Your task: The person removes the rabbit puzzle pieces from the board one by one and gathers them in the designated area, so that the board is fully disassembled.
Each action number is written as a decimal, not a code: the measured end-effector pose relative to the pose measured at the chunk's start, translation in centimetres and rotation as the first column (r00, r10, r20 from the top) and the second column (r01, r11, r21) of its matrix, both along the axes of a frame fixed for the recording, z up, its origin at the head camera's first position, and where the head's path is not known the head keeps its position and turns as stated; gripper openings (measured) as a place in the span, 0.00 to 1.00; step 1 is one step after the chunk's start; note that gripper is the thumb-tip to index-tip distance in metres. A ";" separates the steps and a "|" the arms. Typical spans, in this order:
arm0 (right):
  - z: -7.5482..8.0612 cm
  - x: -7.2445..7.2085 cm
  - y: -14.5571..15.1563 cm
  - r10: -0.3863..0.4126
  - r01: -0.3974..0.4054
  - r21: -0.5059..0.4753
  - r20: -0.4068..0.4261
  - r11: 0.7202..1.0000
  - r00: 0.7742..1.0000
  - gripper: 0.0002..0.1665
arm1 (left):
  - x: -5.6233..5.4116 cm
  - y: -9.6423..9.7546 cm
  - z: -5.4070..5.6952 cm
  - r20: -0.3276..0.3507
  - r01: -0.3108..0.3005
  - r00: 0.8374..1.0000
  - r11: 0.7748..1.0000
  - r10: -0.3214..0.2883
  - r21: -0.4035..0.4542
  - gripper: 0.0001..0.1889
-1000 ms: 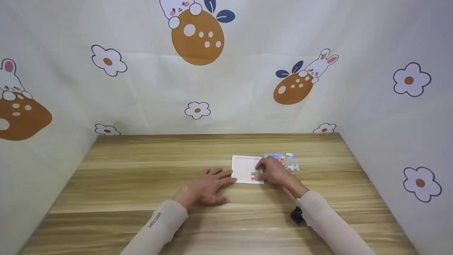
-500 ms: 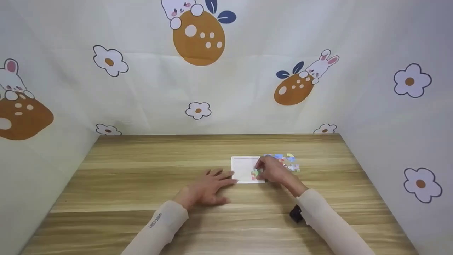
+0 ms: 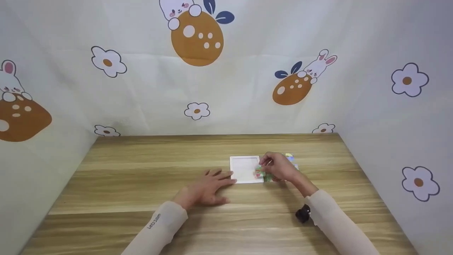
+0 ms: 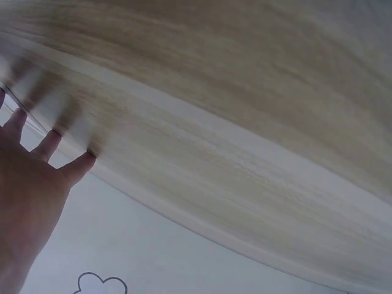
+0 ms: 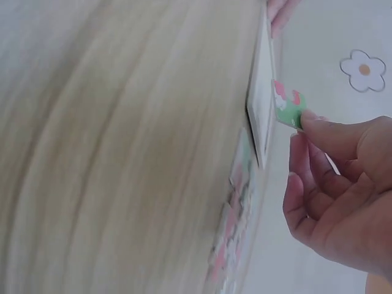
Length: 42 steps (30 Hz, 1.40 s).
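Observation:
A shallow white square puzzle frame point(image 3: 244, 170) lies on the wooden table. My right hand point(image 3: 279, 167) is above its right edge, thumb and index finger pinching a green and pink jigsaw piece point(image 5: 289, 105). That piece is tilted, overlapping the lower right part of the frame in the head view. Flat on the table, my left hand point(image 3: 210, 187) has its fingers spread, with fingertips at the frame's left edge. More jigsaw pieces point(image 5: 233, 226) lie to the right of the frame, partly hidden beneath my right hand in the head view.
The wood-grain table point(image 3: 141, 170) extends around both hands. A pale curtain point(image 3: 240, 81) printed with rabbits, oranges and flowers encloses the back and sides. Strapped under my right wrist is a small black camera point(image 3: 303, 214).
My right hand has shifted slightly right, and the piece in its fingers has moved a little right and up from the frame's lower right corner. The left hand stays in place.

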State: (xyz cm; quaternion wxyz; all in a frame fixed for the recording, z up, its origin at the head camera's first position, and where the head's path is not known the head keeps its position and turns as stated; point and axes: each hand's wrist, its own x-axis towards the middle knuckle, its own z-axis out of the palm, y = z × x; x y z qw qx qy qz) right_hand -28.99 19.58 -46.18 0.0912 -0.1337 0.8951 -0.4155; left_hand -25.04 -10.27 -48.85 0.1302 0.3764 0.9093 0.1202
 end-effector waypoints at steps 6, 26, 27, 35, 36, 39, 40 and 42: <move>0.7 0.1 2.3 -0.031 0.030 -0.042 -0.015 0.999 0.999 0.07 | -0.1 -0.2 -0.1 0.024 -0.011 1.000 1.000 0.011 0.011 0.35; -0.3 1.2 9.8 -0.104 0.108 0.057 -0.066 0.992 0.992 0.07 | 0.0 -0.7 0.1 0.049 -0.038 0.998 0.999 0.038 -0.005 0.36; -0.4 1.2 9.9 -0.107 0.110 0.063 -0.052 0.992 0.993 0.07 | 0.0 -0.7 0.1 0.046 -0.036 0.998 0.999 0.036 -0.003 0.36; -1.3 1.3 10.3 -0.131 0.128 0.099 0.031 0.987 0.991 0.10 | 0.1 -0.9 0.0 0.026 -0.024 0.999 1.000 0.024 0.006 0.36; -1.3 1.3 10.2 -0.133 0.129 0.107 0.033 0.986 0.991 0.10 | 0.1 -0.9 0.0 0.028 -0.026 0.999 1.000 0.026 0.005 0.36; -1.5 1.5 10.0 -0.138 0.133 0.141 0.030 0.981 0.990 0.11 | 0.1 -0.9 0.0 0.025 -0.028 0.999 1.000 0.027 0.005 0.36; -1.5 1.5 9.9 -0.137 0.132 0.150 0.022 0.980 0.990 0.11 | 0.1 -0.9 0.0 0.024 -0.030 0.999 1.000 0.029 0.004 0.36; -1.6 1.5 9.8 -0.140 0.137 0.166 0.006 0.977 0.990 0.12 | 0.1 -0.9 0.0 0.026 -0.035 0.999 0.999 0.035 0.003 0.36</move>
